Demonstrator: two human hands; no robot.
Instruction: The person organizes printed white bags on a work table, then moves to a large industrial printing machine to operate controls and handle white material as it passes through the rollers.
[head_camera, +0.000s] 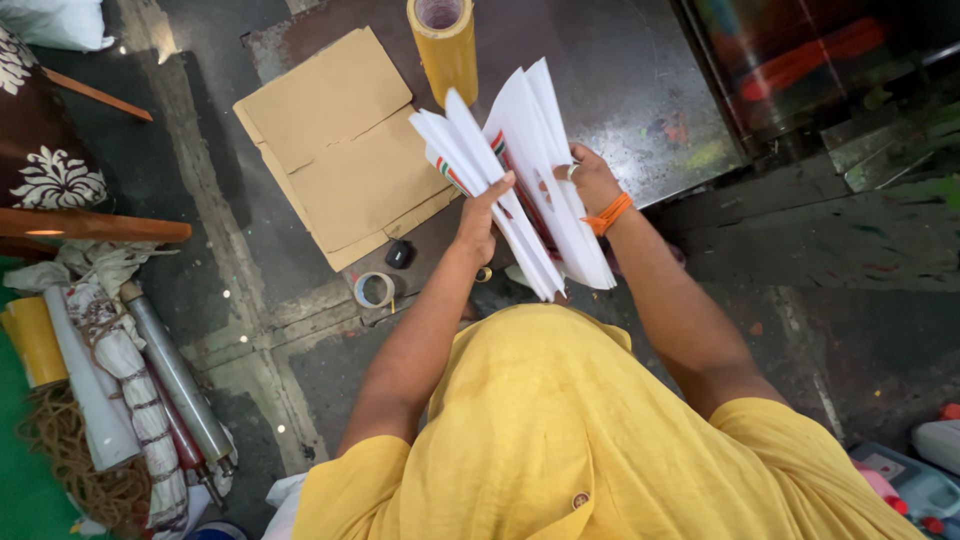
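— Where was the stack of white sheets (520, 170)?

— Up in front of the person's chest, above the dark floor (830, 260), fanned into two bunches. The left hand (480, 215) had its fingers clamped on the nearer bunch, thumb on the top edge. The right hand (590, 180) was closed on the farther bunch, though the paper hid most of its fingers, so I couldn't be sure how they lay.

— What could have gone wrong?

— The fan looked loose. If either grip slackened, I judged sheets could slide out and land on the grimy floor by the flattened cardboard (340, 150), near the tape roll (375, 290) and the yellow roll (445, 45).
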